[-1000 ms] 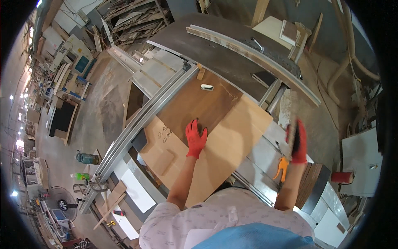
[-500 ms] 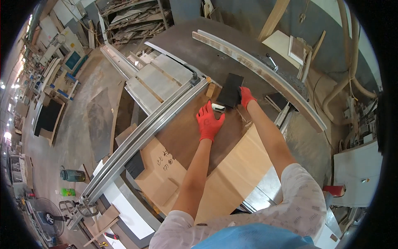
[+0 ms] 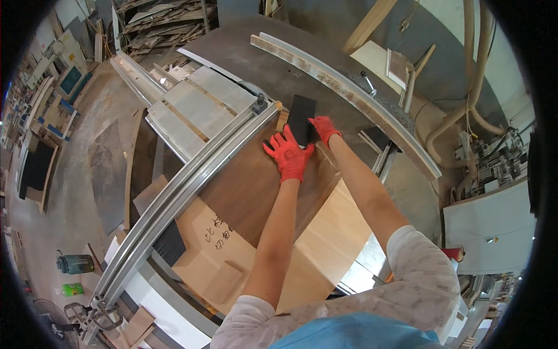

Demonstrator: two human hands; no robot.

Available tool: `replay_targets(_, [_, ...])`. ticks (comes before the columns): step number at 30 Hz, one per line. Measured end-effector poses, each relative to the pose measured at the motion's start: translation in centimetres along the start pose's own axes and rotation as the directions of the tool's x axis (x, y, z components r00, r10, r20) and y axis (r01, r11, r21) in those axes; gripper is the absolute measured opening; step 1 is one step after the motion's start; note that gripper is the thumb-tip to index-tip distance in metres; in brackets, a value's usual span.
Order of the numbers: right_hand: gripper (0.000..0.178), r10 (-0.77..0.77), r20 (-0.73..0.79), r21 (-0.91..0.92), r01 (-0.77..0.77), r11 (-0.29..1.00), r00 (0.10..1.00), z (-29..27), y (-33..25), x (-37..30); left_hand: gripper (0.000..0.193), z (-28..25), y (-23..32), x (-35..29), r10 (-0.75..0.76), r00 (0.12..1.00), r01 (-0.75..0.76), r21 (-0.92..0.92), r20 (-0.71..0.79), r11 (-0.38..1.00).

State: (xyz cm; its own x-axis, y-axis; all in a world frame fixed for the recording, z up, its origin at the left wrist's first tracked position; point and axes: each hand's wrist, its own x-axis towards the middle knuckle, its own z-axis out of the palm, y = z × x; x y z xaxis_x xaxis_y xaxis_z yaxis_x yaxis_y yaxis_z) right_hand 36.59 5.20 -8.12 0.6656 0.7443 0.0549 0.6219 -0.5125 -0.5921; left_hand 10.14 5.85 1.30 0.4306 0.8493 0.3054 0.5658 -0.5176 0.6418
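A dark rectangular board [image 3: 301, 114] lies on the brown surface of the machine table [image 3: 232, 180]. My left hand [image 3: 289, 158], in a red glove with dark fingertips, is at its near end, fingers spread and thumb apart. A small white-and-dark item shows only as a sliver under this hand; its kind is hidden. My right hand [image 3: 324, 129], also red-gloved, has its bent fingers on the board's right edge. A small wooden block [image 3: 282, 120] stands against the board's left side.
A long metal rail [image 3: 192, 192] runs diagonally on the left, beside a sliding table [image 3: 200, 104]. A long fence [image 3: 349, 96] crosses the far right. Near me lie plywood sheets [image 3: 317, 244]; a dark bottle [image 3: 75, 263] stands at far left.
The whole view has shifted, so things appear further left. My left hand has moved closer to the board and my right hand, over the white item, which is now mostly covered.
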Motion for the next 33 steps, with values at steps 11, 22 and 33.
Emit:
replay_targets(11, [0.046,0.141,-0.038,0.232,-0.128,0.964,0.989,1.6,-0.6,-1.2,0.115,1.0,-0.8,1.7,-0.044,0.996,0.045,0.012,-0.075,0.999])
replay_targets(22, [0.042,0.18,-0.326,-0.129,-0.233,0.964,0.928,-0.5,-4.2,-5.3,0.098,3.6,0.3,2.5,0.046,0.999,-0.046,0.086,0.005,0.995])
replay_targets(33, [0.063,-0.728,0.104,0.232,0.695,0.681,0.678,7.6,-31.4,-11.3,0.096,2.3,-1.1,3.6,0.064,0.997,-0.058,0.109,-0.046,0.992])
